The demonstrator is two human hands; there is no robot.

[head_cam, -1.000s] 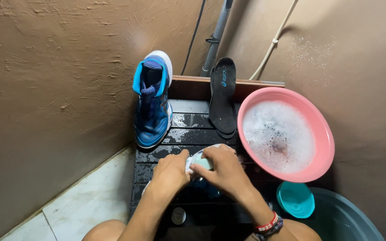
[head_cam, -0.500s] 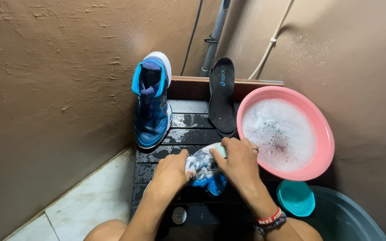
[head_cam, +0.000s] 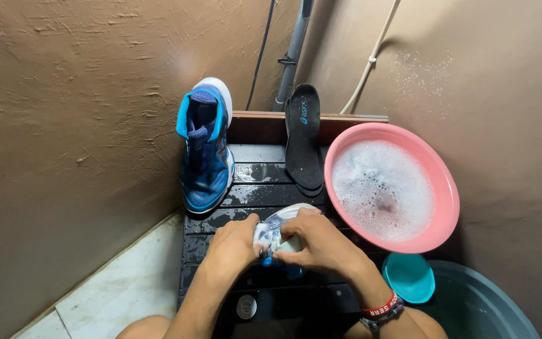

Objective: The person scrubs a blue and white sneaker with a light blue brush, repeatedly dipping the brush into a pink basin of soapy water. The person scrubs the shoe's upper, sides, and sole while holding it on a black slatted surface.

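**Two hands grip a wet, soapy shoe over a dark slatted platform**

Seen from above, a person's two bare hands meet at the centre of the view, low in the frame. The left hand point(head_cam: 233, 247) is closed around the near side of a wet shoe point(head_cam: 275, 231), pale and blue and streaked with foam. The right hand point(head_cam: 318, 242) curls over the shoe's top and far side, fingers clamped onto it; a pale object shows under the fingertips, but what it is cannot be told. The right wrist wears a red band point(head_cam: 381, 309).

The shoe sits just above a wet, dark slatted platform point(head_cam: 265, 182), at its near half.

At the far end of the platform, a second blue shoe point(head_cam: 205, 157) stands propped upright against the rough brown wall point(head_cam: 76, 125), toe pointing up. Just to its right, a black insole point(head_cam: 302, 141) leans against a wooden ledge point(head_cam: 265, 119).

Right of the hands, touching the platform's edge, a pink basin point(head_cam: 448, 207) holds foamy water. Below it, a small teal scoop point(head_cam: 409, 277) rests at the rim of a dark grey-green tub point(head_cam: 478, 307). Pale floor tiles point(head_cam: 127, 282) show at lower left.
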